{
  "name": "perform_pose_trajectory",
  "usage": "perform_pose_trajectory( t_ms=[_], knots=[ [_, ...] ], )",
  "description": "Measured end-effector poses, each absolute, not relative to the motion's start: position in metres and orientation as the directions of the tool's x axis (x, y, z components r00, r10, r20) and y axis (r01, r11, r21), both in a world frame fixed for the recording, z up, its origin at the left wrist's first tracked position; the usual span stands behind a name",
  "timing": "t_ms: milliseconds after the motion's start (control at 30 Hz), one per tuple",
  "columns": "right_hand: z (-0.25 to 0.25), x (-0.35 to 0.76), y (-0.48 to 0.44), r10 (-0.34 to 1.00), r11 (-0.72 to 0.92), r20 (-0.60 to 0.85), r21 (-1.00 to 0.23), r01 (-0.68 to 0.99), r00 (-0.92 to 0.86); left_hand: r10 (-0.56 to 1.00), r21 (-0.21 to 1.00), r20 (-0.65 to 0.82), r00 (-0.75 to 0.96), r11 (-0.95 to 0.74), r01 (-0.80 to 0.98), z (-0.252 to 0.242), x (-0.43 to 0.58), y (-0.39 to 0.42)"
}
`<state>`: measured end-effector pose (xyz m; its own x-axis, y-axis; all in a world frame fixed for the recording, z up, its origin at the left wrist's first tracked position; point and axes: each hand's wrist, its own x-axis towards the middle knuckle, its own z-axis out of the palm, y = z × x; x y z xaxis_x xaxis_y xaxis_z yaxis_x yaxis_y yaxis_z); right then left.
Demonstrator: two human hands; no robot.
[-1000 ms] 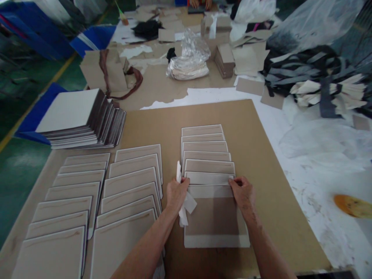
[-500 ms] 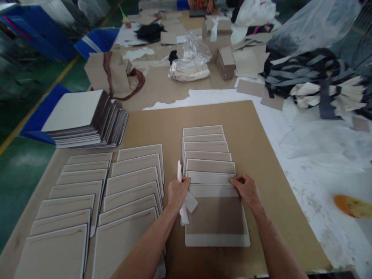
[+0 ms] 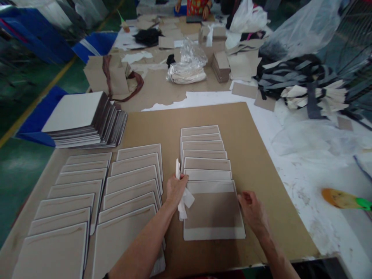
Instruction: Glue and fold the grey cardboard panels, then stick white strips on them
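Observation:
My left hand is closed on a bundle of white strips, at the left edge of the overlapping column of panels. Its thumb and finger are by the upper left corner of the front panel, which has a brown middle and pale bands above and below. Just off that panel's right edge is my right hand, fingers curled together; whether anything is between them is too small to tell. Behind the front panel, several more panels overlap away from me.
Two columns of overlapping panels lie to the left, with a tall stack of boards behind. A brush lies at the right. Plastic-wrapped pieces and dark straps are farther back. A person's hand shows at the far end.
My right hand has left the seam at the front panel's upper right corner and moved down and outward, past its right edge. My left hand keeps the white strips. The view has shifted slightly.

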<state>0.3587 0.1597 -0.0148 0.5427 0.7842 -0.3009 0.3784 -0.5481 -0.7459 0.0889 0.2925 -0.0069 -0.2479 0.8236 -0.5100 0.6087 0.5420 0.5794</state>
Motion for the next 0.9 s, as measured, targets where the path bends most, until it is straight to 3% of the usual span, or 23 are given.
perform_pose_trajectory(
  t_ms=[300, 700, 900],
  knots=[
    [-0.024, 0.341, 0.137, 0.797, -0.533, -0.310, -0.764, 0.364, 0.518, 0.843, 0.624, -0.390, -0.369, 0.537, 0.568, 0.011, 0.073, 0.264],
    [-0.042, 0.357, 0.140, 0.756, -0.604, -0.398, -0.730, 0.321, 0.519, 0.871, 0.537, -0.446, -0.208, 0.446, 0.716, 0.017, 0.064, 0.223],
    [-0.035, 0.360, 0.137, 0.801, -0.587, -0.465, -0.733, 0.343, 0.377, 0.855, 0.485, -0.482, -0.194, 0.444, 0.754, 0.020, 0.059, 0.211]
  ],
)
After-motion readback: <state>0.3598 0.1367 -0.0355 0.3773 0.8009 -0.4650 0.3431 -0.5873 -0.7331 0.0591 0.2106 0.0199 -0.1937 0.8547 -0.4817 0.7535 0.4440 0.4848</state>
